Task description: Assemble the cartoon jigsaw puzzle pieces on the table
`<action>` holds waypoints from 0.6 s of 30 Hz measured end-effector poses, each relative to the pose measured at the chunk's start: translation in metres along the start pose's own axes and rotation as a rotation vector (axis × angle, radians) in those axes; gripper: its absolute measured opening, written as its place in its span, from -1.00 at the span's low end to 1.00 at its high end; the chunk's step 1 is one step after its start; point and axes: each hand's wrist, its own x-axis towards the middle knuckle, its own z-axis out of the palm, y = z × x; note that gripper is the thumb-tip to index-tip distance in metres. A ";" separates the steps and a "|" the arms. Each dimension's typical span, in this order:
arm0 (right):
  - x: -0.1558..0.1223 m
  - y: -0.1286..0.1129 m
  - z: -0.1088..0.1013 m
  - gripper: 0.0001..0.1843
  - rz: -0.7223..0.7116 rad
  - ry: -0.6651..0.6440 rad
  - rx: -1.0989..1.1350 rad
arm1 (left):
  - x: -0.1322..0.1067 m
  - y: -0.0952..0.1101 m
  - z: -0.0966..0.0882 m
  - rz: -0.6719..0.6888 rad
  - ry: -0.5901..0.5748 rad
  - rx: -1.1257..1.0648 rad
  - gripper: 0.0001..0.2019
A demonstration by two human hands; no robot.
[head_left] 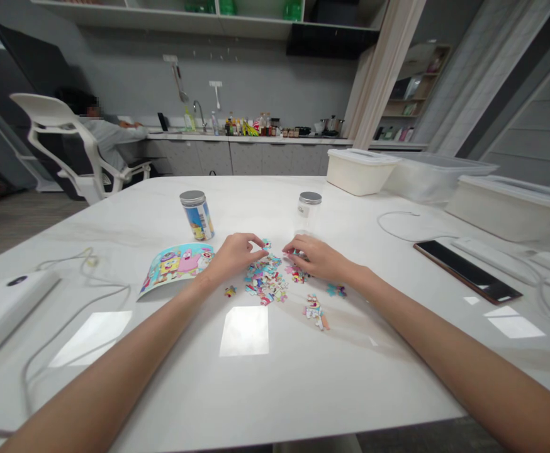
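Jigsaw pieces are heaped loosely on the white bench, between the two hands and toward their near side; a small joined cluster is set apart, on the near side of the right hand. The left hand is held with thumb and forefinger slightly parted over the heap's far edge. The right hand is curled above pieces at the heap's right, fingers bent. Whether a piece is gripped by either cannot be told. Left of the left hand, a cartoon sheet is laid. Beyond the left hand a printed jar is stood, and beyond the right hand a clear jar.
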 end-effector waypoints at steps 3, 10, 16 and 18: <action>0.005 -0.009 0.002 -0.77 0.185 0.003 0.443 | -0.006 0.012 0.003 -0.055 -0.009 -0.247 -0.68; 0.007 -0.023 -0.002 -0.79 0.281 -0.018 0.879 | -0.022 0.038 0.004 -0.242 -0.109 -0.609 -0.56; 0.006 -0.020 -0.007 -0.75 0.283 -0.027 0.953 | -0.026 0.038 0.002 -0.294 -0.199 -0.781 -0.54; 0.006 -0.018 -0.008 -0.75 0.289 -0.049 0.974 | -0.027 0.038 0.002 -0.307 -0.204 -0.777 -0.53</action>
